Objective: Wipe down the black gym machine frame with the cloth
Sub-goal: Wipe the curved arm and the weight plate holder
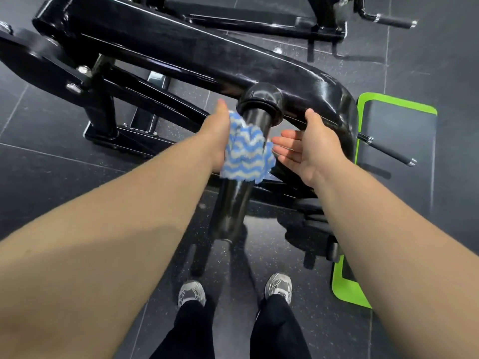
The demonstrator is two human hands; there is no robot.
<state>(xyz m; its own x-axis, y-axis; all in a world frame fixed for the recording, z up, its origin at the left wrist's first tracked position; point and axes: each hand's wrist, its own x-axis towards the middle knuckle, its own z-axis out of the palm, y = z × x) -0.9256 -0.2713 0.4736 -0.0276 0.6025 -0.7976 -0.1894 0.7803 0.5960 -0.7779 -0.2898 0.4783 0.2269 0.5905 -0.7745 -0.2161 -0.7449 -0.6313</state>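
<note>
Nearest: two grey trainers (191, 292) and black trouser legs on dark speckled floor tiles (51, 177). Next, rising between the forearms: a glossy black upright tube (233, 211) of the gym machine frame (181, 47), topped by a rounded cap. Blue-and-white wave-striped cloth (246, 154), bunched against the tube just below the cap, on its left and front. Left hand (216, 133): grasping the cloth, thumb pointing up, pressing it to the tube. Right hand (303, 149): released, fingers straight, palm turned towards the cloth, fingertips just beside it. Behind: a broad curved black beam with bolted plates at left. Right: green-edged mat (399, 115) and a chrome-tipped handle (391, 152). Farthest: a second handle (394, 21), top right.
</note>
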